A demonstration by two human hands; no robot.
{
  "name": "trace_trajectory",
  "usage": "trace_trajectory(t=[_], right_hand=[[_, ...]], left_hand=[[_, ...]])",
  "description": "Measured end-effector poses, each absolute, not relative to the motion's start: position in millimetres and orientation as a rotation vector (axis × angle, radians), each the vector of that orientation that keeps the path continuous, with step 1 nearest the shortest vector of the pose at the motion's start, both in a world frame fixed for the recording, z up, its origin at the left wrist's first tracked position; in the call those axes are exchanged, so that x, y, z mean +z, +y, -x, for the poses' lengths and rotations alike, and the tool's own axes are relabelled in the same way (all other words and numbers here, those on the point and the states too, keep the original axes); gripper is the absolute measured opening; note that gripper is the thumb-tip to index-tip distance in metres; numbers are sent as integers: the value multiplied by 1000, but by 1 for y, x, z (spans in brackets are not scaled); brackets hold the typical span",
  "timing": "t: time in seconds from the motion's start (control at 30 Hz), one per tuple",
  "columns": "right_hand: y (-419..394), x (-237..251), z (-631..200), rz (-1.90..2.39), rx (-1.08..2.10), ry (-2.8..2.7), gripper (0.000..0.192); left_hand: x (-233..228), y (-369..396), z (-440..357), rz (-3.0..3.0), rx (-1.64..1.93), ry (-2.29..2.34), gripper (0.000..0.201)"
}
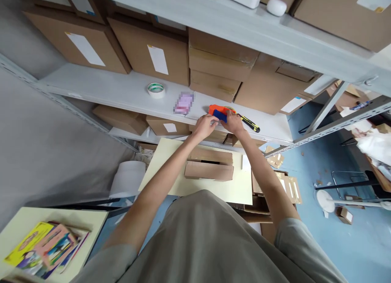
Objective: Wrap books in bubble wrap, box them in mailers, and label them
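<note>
Both hands meet at the front edge of the white shelf [122,93]. The right hand [232,123] grips an orange-and-blue tape dispenser [217,111] resting there; the left hand [205,125] seems to pinch something at its blue end. A yellow-black utility knife [249,123] lies just beside, a tape roll [156,90] farther left.
</note>
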State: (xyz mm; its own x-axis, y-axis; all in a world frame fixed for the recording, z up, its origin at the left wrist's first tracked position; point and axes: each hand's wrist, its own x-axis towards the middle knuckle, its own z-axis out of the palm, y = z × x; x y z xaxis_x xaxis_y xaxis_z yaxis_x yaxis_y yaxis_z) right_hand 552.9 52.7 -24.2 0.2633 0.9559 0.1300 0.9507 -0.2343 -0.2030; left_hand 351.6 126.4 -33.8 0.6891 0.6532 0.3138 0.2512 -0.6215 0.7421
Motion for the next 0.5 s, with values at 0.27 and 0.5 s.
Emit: trace_trajectory(t=[0.27, 0.5], right_hand=[[69, -17, -554, 2464, 182, -1717, 57], [-19, -39, -492, 1929, 540, -1315, 66]], left_hand=[[-60, 100, -338, -1914, 793, 744, 19], [-89, 37, -277, -1516, 993, 706, 27]])
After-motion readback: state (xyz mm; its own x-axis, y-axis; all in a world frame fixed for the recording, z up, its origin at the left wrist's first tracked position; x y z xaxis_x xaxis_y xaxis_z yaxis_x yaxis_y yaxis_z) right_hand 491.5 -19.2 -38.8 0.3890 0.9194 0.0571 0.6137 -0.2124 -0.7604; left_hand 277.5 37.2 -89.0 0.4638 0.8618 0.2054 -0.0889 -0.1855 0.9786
